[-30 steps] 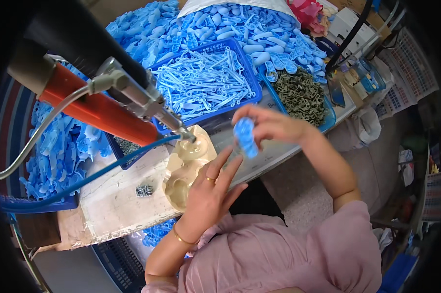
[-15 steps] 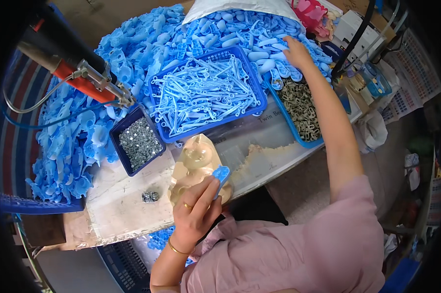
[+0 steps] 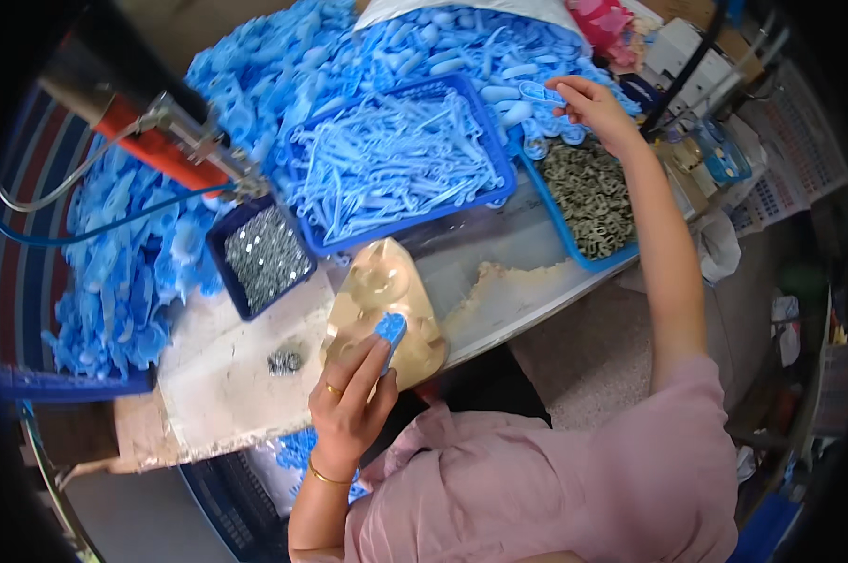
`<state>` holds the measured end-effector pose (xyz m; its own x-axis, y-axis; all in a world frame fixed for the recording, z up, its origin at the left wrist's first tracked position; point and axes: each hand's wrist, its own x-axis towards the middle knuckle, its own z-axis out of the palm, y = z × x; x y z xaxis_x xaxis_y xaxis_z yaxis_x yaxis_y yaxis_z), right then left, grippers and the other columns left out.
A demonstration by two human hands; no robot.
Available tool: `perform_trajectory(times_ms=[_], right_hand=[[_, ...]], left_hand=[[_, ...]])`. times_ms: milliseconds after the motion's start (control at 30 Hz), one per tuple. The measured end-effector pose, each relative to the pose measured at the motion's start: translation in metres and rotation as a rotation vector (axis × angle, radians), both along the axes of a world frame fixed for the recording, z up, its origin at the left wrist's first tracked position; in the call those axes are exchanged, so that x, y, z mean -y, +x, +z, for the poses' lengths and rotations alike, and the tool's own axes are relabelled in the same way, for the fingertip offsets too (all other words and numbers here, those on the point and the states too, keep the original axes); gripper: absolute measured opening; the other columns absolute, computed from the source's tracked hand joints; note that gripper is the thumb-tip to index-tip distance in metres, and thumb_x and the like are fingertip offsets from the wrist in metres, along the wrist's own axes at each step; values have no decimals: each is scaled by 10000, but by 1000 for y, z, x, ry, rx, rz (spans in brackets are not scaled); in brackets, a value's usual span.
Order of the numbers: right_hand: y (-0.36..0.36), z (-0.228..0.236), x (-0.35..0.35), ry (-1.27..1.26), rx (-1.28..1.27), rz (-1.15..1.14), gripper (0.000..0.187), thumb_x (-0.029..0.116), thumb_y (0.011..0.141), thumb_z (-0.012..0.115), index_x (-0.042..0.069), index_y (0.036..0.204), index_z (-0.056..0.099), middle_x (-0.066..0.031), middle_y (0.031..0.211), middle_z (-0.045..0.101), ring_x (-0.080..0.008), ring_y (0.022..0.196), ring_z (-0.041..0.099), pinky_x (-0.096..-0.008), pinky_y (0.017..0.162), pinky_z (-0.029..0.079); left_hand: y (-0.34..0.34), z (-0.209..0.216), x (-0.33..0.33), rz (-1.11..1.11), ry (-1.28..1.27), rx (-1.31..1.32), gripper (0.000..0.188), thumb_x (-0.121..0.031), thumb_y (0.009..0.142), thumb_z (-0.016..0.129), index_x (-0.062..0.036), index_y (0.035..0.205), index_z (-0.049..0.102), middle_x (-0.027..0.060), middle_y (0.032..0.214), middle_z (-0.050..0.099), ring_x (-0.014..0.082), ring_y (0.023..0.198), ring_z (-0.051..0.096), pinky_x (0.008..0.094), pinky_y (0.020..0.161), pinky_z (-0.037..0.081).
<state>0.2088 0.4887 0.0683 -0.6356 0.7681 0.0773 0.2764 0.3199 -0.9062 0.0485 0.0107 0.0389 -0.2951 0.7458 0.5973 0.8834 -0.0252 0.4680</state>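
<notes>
My left hand (image 3: 349,389) pinches a small blue plastic part (image 3: 391,328) with a rounded end, just above a tan moulded fixture (image 3: 386,281) on the bench. At the far right, my right hand (image 3: 588,105) grips an oval, shell-like blue plastic piece (image 3: 541,93) by its end. That piece hangs over a large heap of blue plastic parts (image 3: 414,52). Below my right hand lies a blue tray (image 3: 585,265) of small grey-brown metal pieces. In the middle, a blue basket (image 3: 367,239) is full of long light-blue rods with ringed ends.
A dark blue bin (image 3: 255,308) of small shiny metal parts sits left of the fixture. A little metal cluster (image 3: 284,362) rests on the bench (image 3: 217,375). A machine arm with a red section (image 3: 152,150) overhangs the left side. A white sack (image 3: 480,11) lies behind the heap.
My right hand has come out of the heap with an oval blue piece between its fingers. My left hand has shifted slightly left with its part. The whole view has tilted a little.
</notes>
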Motion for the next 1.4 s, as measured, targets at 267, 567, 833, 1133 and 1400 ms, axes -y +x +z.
perform_trajectory(times_ms=[267,567,833,1133,1400], right_hand=[[-30,-6,230,-146,124,779,335,61,912,722,31,1244,700,-54,1132,721,-168,941,694,-301,793,552],[-32,-48,298,813,171,948,216,184,809,776,88,994,719,3,1064,688,-217,1062,595,-386,899,452],[-34,-34,296,639,35,776,176,58,751,810,59,903,722,-46,1001,694,-278,954,613,-397,825,502],[-45,-39,301,587,6,779,140,16,770,788,34,889,715,-68,940,706,-276,892,639,-380,787,520],[-61,-18,306,423,-112,707,134,-7,798,780,23,913,717,-96,958,712,-279,905,667,-364,776,526]], left_hand=[[-20,-30,53,111,-231,-226,405,-40,747,803,-91,1142,732,60,1099,716,267,991,688,374,854,576],[-17,-46,64,65,-343,-171,432,-207,796,799,-124,1209,701,47,1195,668,265,1181,605,482,1117,428],[-164,-42,44,508,5,-99,377,-175,886,740,-42,1227,648,154,1241,660,356,1190,583,474,992,468],[-299,-19,19,543,74,343,415,-313,953,718,-36,1248,625,159,1131,687,258,1000,629,367,915,484],[-223,27,79,47,536,1022,311,-219,1085,522,4,1300,559,70,1263,634,159,1181,597,357,1063,473]])
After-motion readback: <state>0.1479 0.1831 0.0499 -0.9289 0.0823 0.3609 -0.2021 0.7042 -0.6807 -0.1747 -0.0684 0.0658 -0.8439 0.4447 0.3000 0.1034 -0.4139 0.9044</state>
